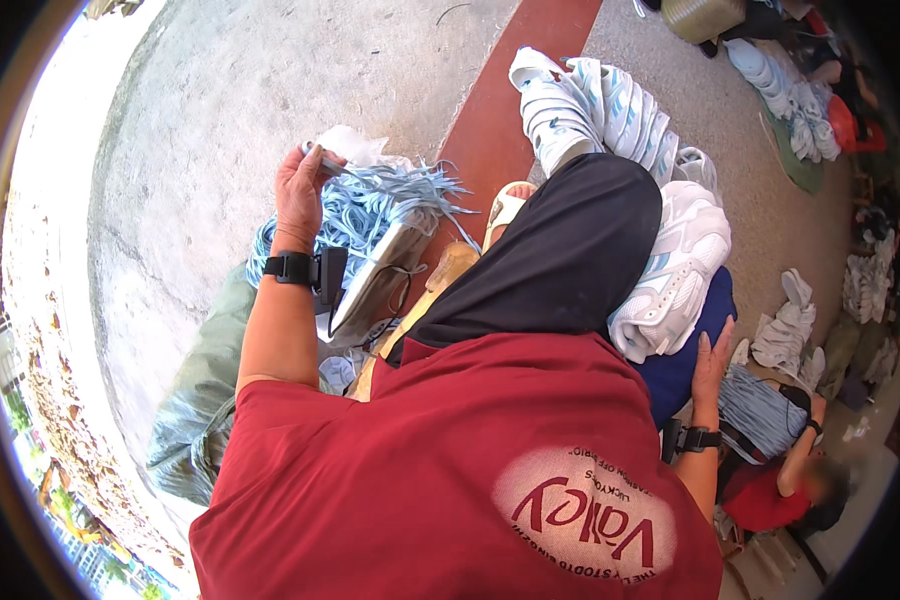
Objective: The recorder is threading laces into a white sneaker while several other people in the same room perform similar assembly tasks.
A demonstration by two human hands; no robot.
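My left hand (pixel 300 190) is raised at the near side of a heap of light blue shoelaces (pixel 370 215). Its thumb and fingers pinch the end of some laces, greyish where they leave the fingertips. The heap spills over a pale box-like holder (pixel 380 270) beside my left leg. My right hand (pixel 712 370) lies with straight fingers against dark blue cloth (pixel 685 355) by my right thigh. A white mesh shoe (pixel 675 270) rests just ahead of it, against my dark-trousered leg. Beyond my knee, white shoes with blue stripes (pixel 600 110) are nested in a row.
A green sack (pixel 205 370) slumps at my left, and clear plastic (pixel 355 143) lies behind the laces. A wooden piece (pixel 440 285) stands between holder and leg. At right a co-worker in red (pixel 770 500) sits near more white shoes (pixel 785 335). A red strip (pixel 505 120) crosses the concrete floor.
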